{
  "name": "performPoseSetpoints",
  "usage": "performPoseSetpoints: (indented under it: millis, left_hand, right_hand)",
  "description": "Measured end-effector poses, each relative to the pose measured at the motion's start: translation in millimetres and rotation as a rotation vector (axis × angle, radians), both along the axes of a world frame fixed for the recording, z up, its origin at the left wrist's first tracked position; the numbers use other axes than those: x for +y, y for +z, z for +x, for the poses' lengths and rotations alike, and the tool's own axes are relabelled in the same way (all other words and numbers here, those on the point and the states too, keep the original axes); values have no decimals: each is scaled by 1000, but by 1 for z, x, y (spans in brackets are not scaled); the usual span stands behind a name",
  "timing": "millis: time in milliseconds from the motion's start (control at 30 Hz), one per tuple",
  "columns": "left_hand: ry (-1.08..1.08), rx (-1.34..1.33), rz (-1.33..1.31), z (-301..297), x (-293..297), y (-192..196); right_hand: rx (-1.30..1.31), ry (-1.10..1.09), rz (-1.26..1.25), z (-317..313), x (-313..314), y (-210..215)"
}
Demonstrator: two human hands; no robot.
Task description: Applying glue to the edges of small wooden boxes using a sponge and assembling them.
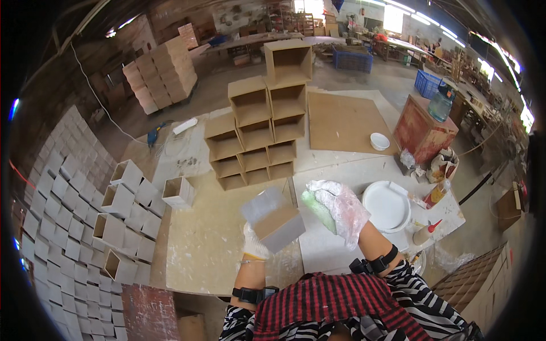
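Note:
My left hand [254, 243], in a whitish work glove, grips a small open box [278, 227] from its near left side. The box is tilted, its outside grey-white and its inside bare brown board. Clear plastic smeared with white wraps my right hand [344, 210], hiding most of the fingers. It holds a pale green pad [318, 211] just right of the box, a small gap apart. Further right stands a round white tub [387, 204] of white paint, with a white-handled brush [406, 194] across its rim.
Brown open boxes [250, 136] are stacked beyond my hands, and one white box [178, 192] stands left. Many white boxes [74, 227] pile up at far left. A brown board [347, 122] carries a white bowl [380, 141]. A red-capped bottle [426, 233] stands near the right edge.

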State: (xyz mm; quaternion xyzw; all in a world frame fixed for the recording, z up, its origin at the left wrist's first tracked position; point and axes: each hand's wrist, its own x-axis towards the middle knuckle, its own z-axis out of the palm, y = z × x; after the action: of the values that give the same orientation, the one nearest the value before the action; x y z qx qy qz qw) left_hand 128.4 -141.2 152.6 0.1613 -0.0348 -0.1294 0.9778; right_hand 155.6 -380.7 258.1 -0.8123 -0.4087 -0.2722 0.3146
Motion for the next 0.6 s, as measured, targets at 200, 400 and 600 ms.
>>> performPoseSetpoints:
  millis: [200, 400, 600]
  left_hand:
    - [315, -344, 922, 9, -19, 8]
    - [82, 141, 157, 19, -22, 20]
    - [599, -524, 1192, 33, -20, -14]
  right_hand:
    - [-102, 65, -318, -10, 19, 25]
    - [321, 204, -344, -39, 58, -1]
    - [369, 68, -285, -11, 30, -1]
